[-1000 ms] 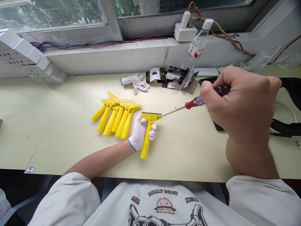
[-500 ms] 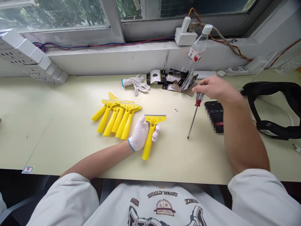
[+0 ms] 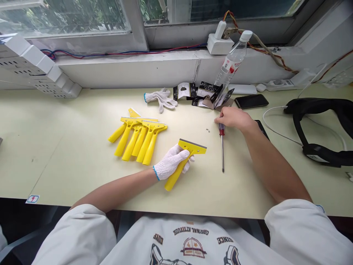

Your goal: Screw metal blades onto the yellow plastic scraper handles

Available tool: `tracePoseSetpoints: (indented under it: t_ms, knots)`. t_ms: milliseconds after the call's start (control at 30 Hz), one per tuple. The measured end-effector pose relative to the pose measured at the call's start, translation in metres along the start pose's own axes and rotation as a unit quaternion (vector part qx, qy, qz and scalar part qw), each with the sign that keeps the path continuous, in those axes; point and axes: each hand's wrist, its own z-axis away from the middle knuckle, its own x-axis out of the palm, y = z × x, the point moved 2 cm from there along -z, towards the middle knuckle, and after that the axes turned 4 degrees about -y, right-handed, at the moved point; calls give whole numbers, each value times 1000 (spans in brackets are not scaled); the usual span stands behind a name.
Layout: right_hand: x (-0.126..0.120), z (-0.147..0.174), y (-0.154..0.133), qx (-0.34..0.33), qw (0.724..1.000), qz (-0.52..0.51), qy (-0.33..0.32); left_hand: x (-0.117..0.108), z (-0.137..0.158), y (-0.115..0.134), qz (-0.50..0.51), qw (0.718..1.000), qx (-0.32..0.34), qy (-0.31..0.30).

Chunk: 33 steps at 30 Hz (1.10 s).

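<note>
Lowered since the earlier frame, the screwdriver [image 3: 222,152] has its handle under the right hand's [image 3: 234,117] fingertips; whether they pinch it, I cannot tell. Gloved, the left hand [image 3: 172,162] is clamped on the yellow scraper [image 3: 176,175] over the table [image 3: 138,187]: probably light, stiff plastic, best gripped by the handle. Right forearm [image 3: 273,162] reaches farther forward.

Source: daylight through the windows [image 3: 77,22] at the top; bright, even. Shadows: faint and soft on the desk [image 3: 82,187], deep beneath its near edge. Glare: slight sheen, far middle. Distortion: wide-angle; white boxes [image 3: 44,71] stretched at left. Focus: yellow scraper [image 3: 176,176] crisp; packaging [image 3: 209,89] lettering illegible; screws [image 3: 207,130] too small for detail.
</note>
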Motion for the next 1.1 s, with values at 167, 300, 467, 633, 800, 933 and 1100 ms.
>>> tracePoseSetpoints:
  t_ms: [167,300,467,633,800,933,1100]
  knots:
    - [-13,15,-14,-70,997,-16,-37,0,1,1,24,1000,2,19]
    - [-11,31,-33,-131,979,-44,-151,0,1,1,60,998,3,8]
    - [-3,32,-43,-119,983,-20,-140,-2,1,-4,46,999,1,24]
    - [5,25,-44,-131,983,17,-127,-6,2,-10,-27,999,28,6]
    - [8,28,-50,-137,980,45,-133,-6,3,-9,-192,978,81,-14]
    - [1,35,-49,-129,982,55,-123,-3,3,-13,-183,978,89,48]
    - [-29,68,-55,-230,960,-51,-151,1,1,-11,-153,972,54,171]
